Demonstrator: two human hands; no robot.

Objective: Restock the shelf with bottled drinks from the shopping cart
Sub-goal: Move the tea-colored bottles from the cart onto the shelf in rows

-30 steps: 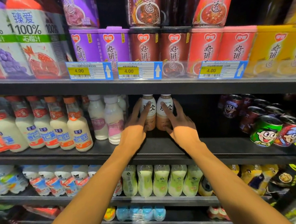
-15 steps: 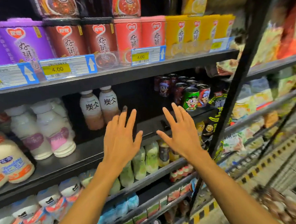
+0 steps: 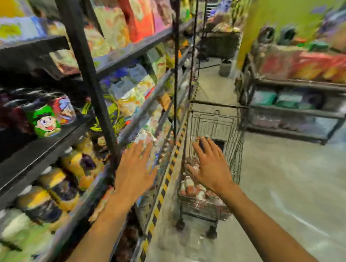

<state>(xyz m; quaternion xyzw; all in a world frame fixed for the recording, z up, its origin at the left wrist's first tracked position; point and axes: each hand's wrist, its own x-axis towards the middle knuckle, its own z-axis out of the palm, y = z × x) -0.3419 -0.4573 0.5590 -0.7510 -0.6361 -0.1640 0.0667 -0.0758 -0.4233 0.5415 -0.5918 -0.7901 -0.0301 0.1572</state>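
Left hand (image 3: 134, 170) and right hand (image 3: 209, 166) now off shelf (image 3: 46, 148), toward cart (image 3: 214, 123), grips apart; cart's load (image 3: 192, 188) blurred.

No lettering, number or brand name is legible anywhere; the frame is smeared by motion. The green can (image 3: 45, 121) on the shelf (image 3: 46, 149) carries a cartoon face, but any wording on it cannot be made out. Print on the snack bags (image 3: 128, 93) is blurred colour only. The yellow-and-black striped band (image 3: 162, 193) along the shelf base bears no readable characters.
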